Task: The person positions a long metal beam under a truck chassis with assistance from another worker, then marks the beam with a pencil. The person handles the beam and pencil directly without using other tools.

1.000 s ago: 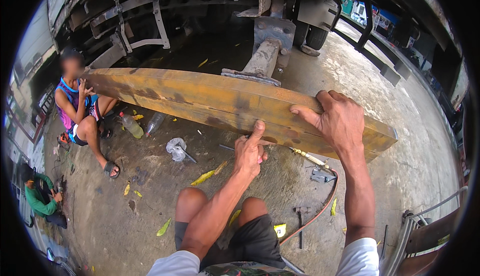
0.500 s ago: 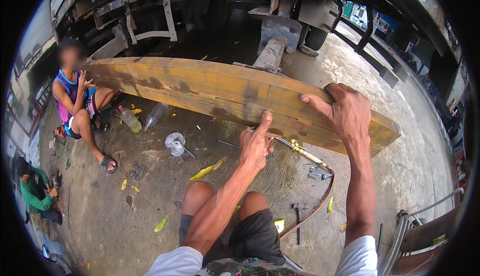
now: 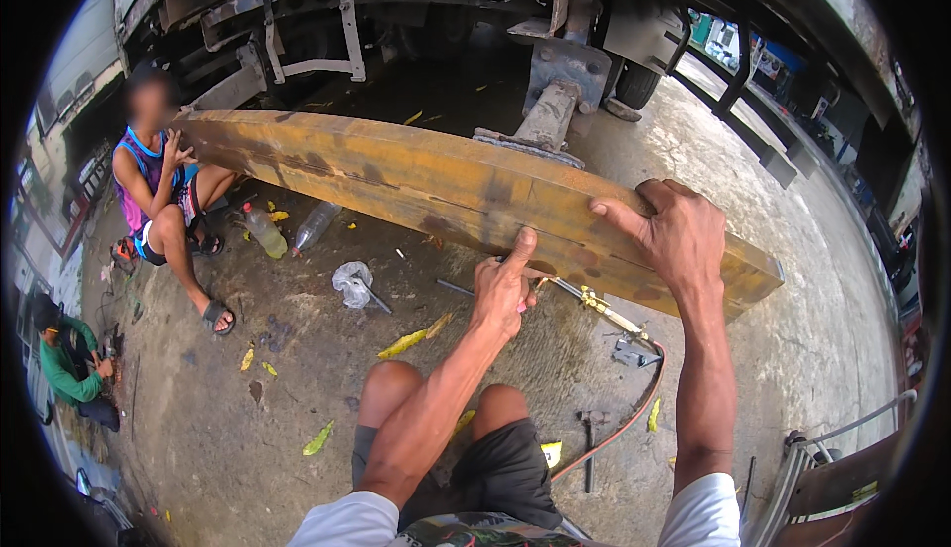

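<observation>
A long, rusty steel beam stretches across the view, tilted, from the far left to the near right. My right hand is closed over its top edge near the right end, thumb against the broad face. Under the lower edge, nearer the middle, my left hand grips with its thumb up on the face and its fingers partly hidden. The beam's far left end is held up in the hands of a seated co-worker. Below the beam, beside my left hand, lies a brass cutting torch with a reddish hose.
A truck's underside with a metal bracket stands behind the beam. On the concrete lie a hammer, plastic bottles, a plastic bag and leaves. Another person in green crouches at the far left.
The view has shifted slightly. The beam's right end sits a little lower and further left, and my right hand has moved left with it. Both grips stay the same.
</observation>
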`<state>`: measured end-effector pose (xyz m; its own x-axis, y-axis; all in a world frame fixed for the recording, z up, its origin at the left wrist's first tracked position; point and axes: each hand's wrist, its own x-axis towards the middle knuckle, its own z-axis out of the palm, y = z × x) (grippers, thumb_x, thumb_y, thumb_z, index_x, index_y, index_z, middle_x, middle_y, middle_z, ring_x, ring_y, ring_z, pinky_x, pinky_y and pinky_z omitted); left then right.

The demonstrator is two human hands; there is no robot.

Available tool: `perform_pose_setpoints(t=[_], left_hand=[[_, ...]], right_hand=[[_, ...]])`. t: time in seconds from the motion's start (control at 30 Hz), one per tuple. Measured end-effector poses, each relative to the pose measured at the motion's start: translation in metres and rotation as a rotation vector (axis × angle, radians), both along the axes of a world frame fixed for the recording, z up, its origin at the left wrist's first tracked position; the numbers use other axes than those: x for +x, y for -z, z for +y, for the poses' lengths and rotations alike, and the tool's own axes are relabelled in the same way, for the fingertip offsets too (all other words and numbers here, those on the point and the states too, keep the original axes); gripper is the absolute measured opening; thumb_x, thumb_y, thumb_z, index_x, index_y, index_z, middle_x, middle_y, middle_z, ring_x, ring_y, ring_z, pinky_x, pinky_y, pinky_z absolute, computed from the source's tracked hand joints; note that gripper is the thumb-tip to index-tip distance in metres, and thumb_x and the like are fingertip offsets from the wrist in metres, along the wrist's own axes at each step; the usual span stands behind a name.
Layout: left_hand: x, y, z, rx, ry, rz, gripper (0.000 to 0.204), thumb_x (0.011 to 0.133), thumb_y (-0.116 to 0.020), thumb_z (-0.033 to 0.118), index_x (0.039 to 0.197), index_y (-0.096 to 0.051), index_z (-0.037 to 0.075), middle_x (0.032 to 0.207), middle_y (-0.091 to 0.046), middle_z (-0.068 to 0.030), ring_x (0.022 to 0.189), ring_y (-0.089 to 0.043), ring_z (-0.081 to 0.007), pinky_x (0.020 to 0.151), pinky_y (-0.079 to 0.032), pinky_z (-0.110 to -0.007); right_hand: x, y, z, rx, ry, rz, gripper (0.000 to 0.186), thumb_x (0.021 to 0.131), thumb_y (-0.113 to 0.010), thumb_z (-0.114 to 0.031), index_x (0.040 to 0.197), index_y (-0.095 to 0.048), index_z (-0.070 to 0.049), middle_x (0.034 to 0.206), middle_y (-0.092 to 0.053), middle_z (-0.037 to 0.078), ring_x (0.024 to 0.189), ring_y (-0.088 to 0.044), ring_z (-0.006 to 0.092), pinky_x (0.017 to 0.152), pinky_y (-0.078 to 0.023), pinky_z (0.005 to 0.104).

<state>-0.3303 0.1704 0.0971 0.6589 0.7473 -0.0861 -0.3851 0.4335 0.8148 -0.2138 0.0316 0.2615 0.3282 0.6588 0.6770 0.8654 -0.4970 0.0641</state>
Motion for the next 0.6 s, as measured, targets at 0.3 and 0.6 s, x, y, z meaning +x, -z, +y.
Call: perform_pose_setpoints(t=[0.3,0.6], left_hand=[[-0.008,-0.005,0.005,0.012,-0.038,0.017,0.080,0.078,-0.079,0.065,0.103,-0.062,-0.009,0.064,-0.064,-0.0147,0.039,-0.044,-0.0088,0.038,-0.040,-0.025],[-0.022,-0.010,0.023,0.017,-0.120,0.024,0.078,0.080,-0.077,0.066,0.097,-0.064,-0.009,0.057,-0.056,-0.0088,0.039,-0.043,-0.0091,0.038,-0.040,-0.026]], right_hand=[[-0.005,0.003,0.011,-0.019,-0.003,0.076,0.071,0.075,-0.071,-0.074,0.079,-0.075,-0.003,0.070,-0.069,0.009,0.060,-0.068,0.0285,0.058,-0.053,0.0399],[-0.019,-0.004,0.033,0.010,-0.017,0.143,0.070,0.069,-0.080,-0.069,0.082,-0.074,-0.001,0.073,-0.071,0.016,0.064,-0.071,0.0324,0.062,-0.056,0.0420]])
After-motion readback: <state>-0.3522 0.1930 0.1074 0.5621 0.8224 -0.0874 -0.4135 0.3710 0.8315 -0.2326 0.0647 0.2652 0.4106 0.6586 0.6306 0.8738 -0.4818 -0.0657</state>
